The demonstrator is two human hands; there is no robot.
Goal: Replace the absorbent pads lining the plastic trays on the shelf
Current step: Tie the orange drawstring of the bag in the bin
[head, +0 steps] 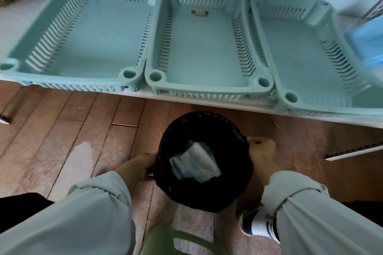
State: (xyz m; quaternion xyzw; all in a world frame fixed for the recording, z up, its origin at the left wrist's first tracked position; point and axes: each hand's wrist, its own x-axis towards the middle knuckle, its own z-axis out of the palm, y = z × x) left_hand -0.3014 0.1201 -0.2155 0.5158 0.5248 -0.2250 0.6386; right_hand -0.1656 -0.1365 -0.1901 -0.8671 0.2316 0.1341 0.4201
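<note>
Both hands, left [143, 163] and right [262, 152], grip the bin [204, 192] rim, fingers clamped on it; used pads [194, 163] lie inside. The three trays [132, 77] look bare, so the removal step seems finished. Next, fresh pads must be laid in them.

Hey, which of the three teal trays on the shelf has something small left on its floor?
The middle pale-teal slotted plastic tray: a small whitish-brown scrap lies near its back wall. The left tray and right tray show bare floors.

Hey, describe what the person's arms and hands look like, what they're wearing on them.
Both arms wear loose, pale grey-blue long sleeves, bunched into soft folds at the wrists. The left hand and right hand are bare: no gloves, and no rings or watch visible. No markings or logos show on the sleeves.
</note>
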